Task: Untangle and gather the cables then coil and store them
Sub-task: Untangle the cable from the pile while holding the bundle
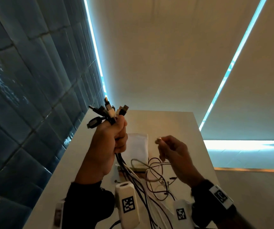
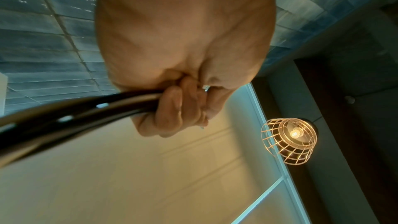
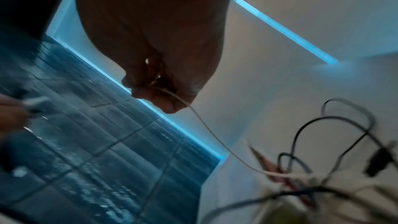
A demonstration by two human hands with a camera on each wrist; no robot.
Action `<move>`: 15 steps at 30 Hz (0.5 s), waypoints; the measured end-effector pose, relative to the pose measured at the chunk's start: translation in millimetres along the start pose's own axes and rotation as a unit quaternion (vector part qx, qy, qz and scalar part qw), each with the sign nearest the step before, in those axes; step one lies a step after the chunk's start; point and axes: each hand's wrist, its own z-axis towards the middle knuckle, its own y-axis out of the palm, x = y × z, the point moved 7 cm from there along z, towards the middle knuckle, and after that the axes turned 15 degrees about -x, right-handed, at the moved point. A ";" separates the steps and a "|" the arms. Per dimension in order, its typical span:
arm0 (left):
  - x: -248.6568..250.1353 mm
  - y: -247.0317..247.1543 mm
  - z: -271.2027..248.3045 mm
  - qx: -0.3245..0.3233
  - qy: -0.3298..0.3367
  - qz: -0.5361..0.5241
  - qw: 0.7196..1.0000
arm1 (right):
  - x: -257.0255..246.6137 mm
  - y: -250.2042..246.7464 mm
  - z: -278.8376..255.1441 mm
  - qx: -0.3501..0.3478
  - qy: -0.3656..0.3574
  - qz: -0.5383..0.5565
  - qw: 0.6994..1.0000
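Your left hand (image 1: 111, 142) is clenched around a bundle of cables (image 1: 124, 164), black and white, their blunt plugs (image 1: 109, 109) fanning out above your fist. Your right hand (image 1: 174, 154) pinches the tip of a thin white cable (image 1: 159, 163) between finger and thumb. Loose black loops (image 1: 156, 177) sprawl on the smooth white counter (image 1: 182, 129) beside a flat white pouch (image 1: 138, 146).
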 end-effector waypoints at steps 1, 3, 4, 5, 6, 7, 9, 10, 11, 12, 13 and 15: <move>-3.3 -0.7 0.4 0.009 -0.010 0.025 1.000 | -8.6 10.4 6.1 -0.011 -0.014 0.007 1.000; -9.1 -2.7 0.0 0.026 -0.032 0.075 0.996 | -25.3 29.3 14.4 -0.037 -0.037 0.037 0.998; -11.2 -3.1 -0.3 0.029 -0.041 0.091 0.995 | -34.2 37.1 16.5 -0.047 -0.051 0.054 0.996; -13.0 -3.0 -0.7 0.025 -0.047 0.101 0.994 | -43.7 43.9 17.6 -0.052 -0.067 0.066 0.994; -14.4 -1.6 -0.8 0.013 -0.050 0.111 0.992 | -52.8 49.3 18.5 -0.052 -0.081 0.070 0.993; -15.6 1.4 -1.0 -0.001 -0.052 0.125 0.991 | -60.8 53.9 19.1 -0.048 -0.094 0.069 0.992; -15.8 9.4 -1.8 -0.020 -0.050 0.152 0.987 | -69.9 58.8 20.7 -0.031 -0.104 0.064 0.992; -14.9 11.1 -2.0 -0.016 -0.044 0.155 0.987 | -70.8 60.0 21.2 -0.024 -0.100 0.056 0.993; -12.9 10.7 -2.0 -0.005 -0.033 0.148 0.988 | -70.3 61.0 21.0 -0.022 -0.094 0.041 0.994; -10.0 8.9 -2.0 0.008 -0.017 0.132 0.991 | -68.7 61.4 19.9 -0.024 -0.088 0.021 0.996; -6.8 5.8 -2.0 0.020 -0.001 0.109 0.994 | -67.2 61.6 18.0 -0.029 -0.084 0.004 0.996; -1.8 0.6 -2.0 0.030 0.016 0.082 0.996 | -67.0 60.8 14.4 -0.031 -0.086 -0.016 0.996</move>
